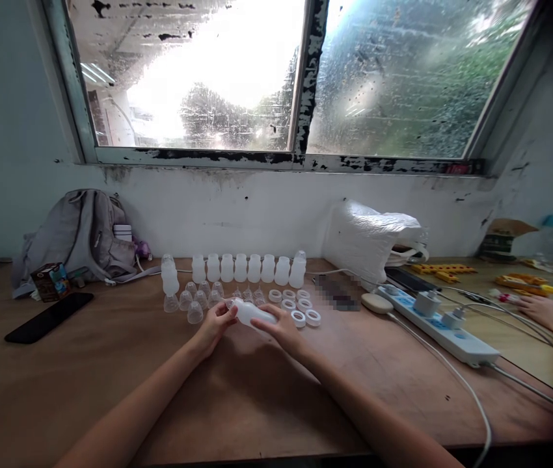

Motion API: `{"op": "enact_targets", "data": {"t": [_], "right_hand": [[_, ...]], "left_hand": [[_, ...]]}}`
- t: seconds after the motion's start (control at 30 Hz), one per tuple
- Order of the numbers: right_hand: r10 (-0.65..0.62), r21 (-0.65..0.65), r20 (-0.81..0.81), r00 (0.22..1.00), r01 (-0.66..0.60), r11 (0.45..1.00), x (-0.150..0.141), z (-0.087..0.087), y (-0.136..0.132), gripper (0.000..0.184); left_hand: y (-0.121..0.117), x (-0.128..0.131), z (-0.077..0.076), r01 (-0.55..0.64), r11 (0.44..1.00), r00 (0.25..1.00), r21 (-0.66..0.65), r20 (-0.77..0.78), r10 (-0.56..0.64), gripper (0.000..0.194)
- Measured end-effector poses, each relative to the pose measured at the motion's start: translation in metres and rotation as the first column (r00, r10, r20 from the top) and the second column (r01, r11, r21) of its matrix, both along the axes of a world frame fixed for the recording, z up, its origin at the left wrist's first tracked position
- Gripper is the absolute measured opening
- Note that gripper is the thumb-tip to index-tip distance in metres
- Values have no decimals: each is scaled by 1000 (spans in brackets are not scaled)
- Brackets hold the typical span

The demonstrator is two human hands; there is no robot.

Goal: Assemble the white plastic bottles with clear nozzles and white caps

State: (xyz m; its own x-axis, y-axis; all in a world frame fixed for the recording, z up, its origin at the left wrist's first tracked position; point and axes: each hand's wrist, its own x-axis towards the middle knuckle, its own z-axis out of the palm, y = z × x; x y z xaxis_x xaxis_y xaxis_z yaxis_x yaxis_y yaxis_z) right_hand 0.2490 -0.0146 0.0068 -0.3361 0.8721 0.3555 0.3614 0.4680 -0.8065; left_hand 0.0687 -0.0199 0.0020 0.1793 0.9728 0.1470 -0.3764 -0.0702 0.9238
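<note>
Tilted on its side above the table, a translucent white baby bottle (253, 313) lies between both hands. My left hand (218, 325) pinches its clear top end at the left, with the fingertips closed there. My right hand (283, 328) is wrapped round the bottle's body from the right. Just behind stand clear dome caps (195, 312), clear nipples (258, 296) and white screw rings (312, 318). Farther back is a row of white bottles (241, 267). An assembled bottle (298, 269) ends the row at the right, and another capped one (169, 276) stands at the left.
A black phone (49, 317), a small box (51, 281) and a grey backpack (79, 227) lie at the left. To the right are a round white device (377, 303), a power strip (445, 328) with cables and a plastic bag (369, 237). Another person's hand (544, 312) shows at far right.
</note>
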Motion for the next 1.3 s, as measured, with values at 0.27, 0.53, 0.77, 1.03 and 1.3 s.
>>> {"op": "enact_targets", "data": {"t": [0.27, 0.53, 0.77, 1.03, 1.3], "right_hand": [[225, -425, -133, 965, -261, 867, 9, 3, 6, 56], [-189, 525, 275, 943, 18, 851, -4, -6, -3, 37], [-13, 150, 58, 998, 5, 989, -16, -6, -20, 33], [179, -476, -375, 910, -354, 805, -18, -7, -18, 34], [25, 174, 17, 1000, -27, 984, -20, -6, -25, 37]], "left_hand": [[-10, 1, 11, 83, 994, 996, 76, -32, -81, 51], [-4, 5, -4, -32, 988, 999, -150, -23, 29, 41], [-22, 26, 2, -329, 940, 943, -92, 17, 332, 32], [-30, 28, 11, -236, 971, 970, 34, 74, 233, 28], [-22, 20, 11, -104, 986, 983, -127, 137, 121, 37]]}}
